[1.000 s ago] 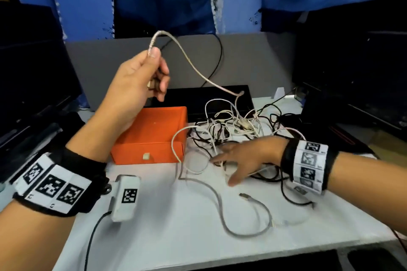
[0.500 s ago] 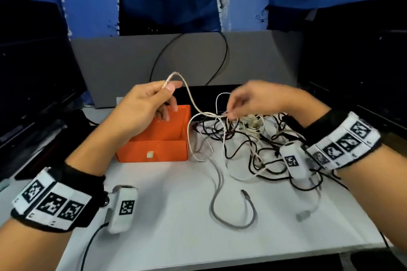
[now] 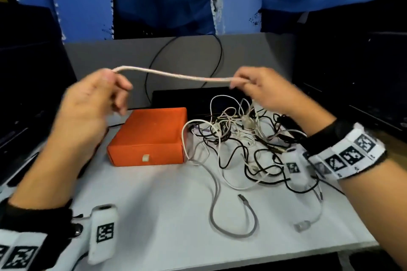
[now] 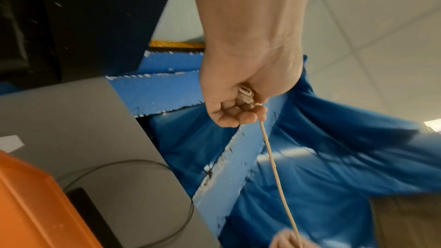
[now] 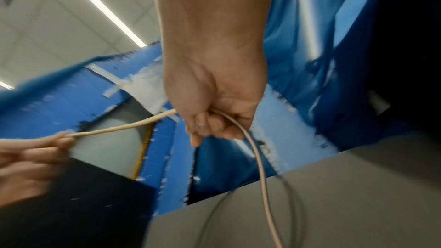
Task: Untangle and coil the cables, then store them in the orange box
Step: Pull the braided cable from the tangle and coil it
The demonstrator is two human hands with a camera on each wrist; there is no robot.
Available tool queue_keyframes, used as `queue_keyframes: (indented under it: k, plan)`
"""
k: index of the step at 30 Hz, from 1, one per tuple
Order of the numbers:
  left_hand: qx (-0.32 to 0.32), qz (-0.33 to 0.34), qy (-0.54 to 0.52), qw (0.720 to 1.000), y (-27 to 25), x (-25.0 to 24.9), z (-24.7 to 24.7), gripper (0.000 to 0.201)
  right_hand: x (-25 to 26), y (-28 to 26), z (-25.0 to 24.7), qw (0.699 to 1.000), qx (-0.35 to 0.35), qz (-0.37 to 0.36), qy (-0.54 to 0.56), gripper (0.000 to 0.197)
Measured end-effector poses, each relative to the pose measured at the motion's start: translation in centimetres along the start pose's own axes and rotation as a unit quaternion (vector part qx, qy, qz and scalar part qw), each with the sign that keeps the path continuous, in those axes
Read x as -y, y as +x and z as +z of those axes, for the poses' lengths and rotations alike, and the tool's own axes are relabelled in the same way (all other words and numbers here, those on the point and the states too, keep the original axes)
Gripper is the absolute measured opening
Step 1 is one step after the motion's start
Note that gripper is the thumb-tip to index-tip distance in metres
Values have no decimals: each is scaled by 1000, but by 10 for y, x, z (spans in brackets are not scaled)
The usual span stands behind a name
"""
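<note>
A beige braided cable (image 3: 176, 75) stretches in the air between both hands above the table. My left hand (image 3: 103, 86) pinches its end; the left wrist view shows the white plug (image 4: 245, 94) tucked in the curled fingers of that hand (image 4: 238, 112). My right hand (image 3: 248, 86) grips the same cable (image 5: 124, 127) further along, and the cable runs on down from the fist (image 5: 210, 123). The open orange box (image 3: 149, 136) sits on the white table under the left hand. A tangle of white and black cables (image 3: 237, 138) lies right of the box.
A grey cable (image 3: 220, 211) and a white cable with a plug (image 3: 304, 224) trail toward the table's front edge. A grey partition (image 3: 110, 59) and a black device (image 3: 187, 99) stand behind the box. Dark monitors flank both sides.
My right hand rose from the tangle and took hold of the beige cable. Both hands then lifted and moved apart, drawing the cable nearly straight between them.
</note>
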State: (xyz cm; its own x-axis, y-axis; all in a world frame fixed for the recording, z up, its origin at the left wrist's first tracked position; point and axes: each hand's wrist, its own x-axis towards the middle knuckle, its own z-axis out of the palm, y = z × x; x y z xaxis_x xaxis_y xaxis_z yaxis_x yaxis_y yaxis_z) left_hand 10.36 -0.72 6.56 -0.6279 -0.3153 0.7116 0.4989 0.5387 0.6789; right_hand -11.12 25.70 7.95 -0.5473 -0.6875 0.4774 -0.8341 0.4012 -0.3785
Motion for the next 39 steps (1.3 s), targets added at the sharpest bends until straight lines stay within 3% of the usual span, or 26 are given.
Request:
queue_keyframes:
  k: [4,7,9,11,13,15,17,19,22,25,29,34,36,39]
  plan:
    - [-130,-45,-72,988,24,43,-71,27,-65,22,-40,983,-141,113,-30,22]
    - [-170,-98,-80,977,34,73,-115,26,-92,28,-55,970,-175,153,-74,16]
    - [-148,-108,-61,981,32,71,-117,28,-92,25,-56,975,-121,158,-101,10]
    - [-82,-115,-46,989,21,49,-96,28,-79,17,-53,981,5,157,-113,4]
    - [-11,-102,-59,993,9,24,-71,25,-59,6,-49,968,144,161,-128,27]
    - [49,-106,-79,990,-1,-2,-48,29,-39,-6,-41,954,219,162,-128,48]
    - [99,-139,-113,979,-10,-20,-30,31,-16,-18,-32,964,187,135,-132,66]
    - [127,-179,-160,962,-21,-33,-10,22,16,-33,-20,991,97,70,-60,75]
    - [176,-175,-157,956,-38,-44,23,35,71,-58,2,986,56,-50,150,54]
    - [227,-137,-85,961,-48,-48,45,39,99,-77,20,976,77,-84,186,37]
    - [243,-143,-83,956,-59,-49,48,34,103,-82,23,974,65,-83,200,23]
    - [257,-291,-195,901,-69,-53,55,35,100,-82,28,987,15,-94,128,18]
    - [225,-292,-238,899,-69,-56,61,34,101,-82,32,988,-17,-100,112,17]
    - [122,-266,-353,889,-62,-60,65,30,98,-79,38,991,-42,-84,92,20]
